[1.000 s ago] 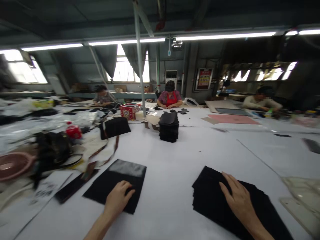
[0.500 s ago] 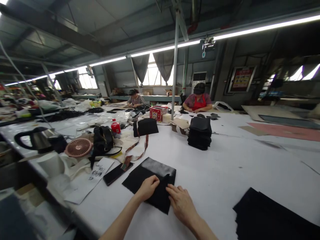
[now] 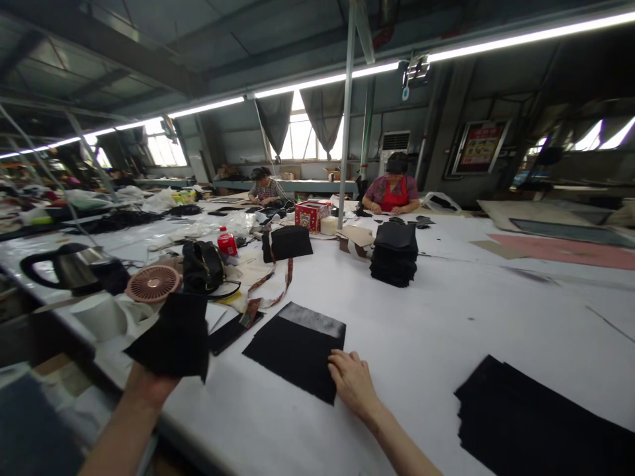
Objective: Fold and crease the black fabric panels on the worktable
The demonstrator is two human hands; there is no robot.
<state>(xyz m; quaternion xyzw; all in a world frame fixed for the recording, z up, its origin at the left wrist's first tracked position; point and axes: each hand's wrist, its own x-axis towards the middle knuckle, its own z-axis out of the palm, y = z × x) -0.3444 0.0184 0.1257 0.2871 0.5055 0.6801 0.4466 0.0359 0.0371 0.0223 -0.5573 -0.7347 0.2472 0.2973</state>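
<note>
My left hand [image 3: 153, 383] is raised at the near left, closed round the lower edge of a black fabric piece [image 3: 178, 334]; most of its fingers are hidden behind the piece. On the white table lies a flat stack of black fabric pieces [image 3: 292, 354], with a shiny grey strip along its far edge. My right hand [image 3: 353, 383] rests at the right edge of this stack, fingers loosely apart and fingertips touching it.
A phone [image 3: 233, 334], a pink fan [image 3: 153, 284], a black bag [image 3: 203, 268] and a kettle [image 3: 79, 268] stand on the left. Farther back is a tall black stack [image 3: 394, 254]; more black pieces [image 3: 536, 423] lie at the near right. Two people sit across the table [image 3: 436, 311].
My left hand has lifted a black fabric piece off the stack and carried it left. My right hand has stayed at the stack's right edge.
</note>
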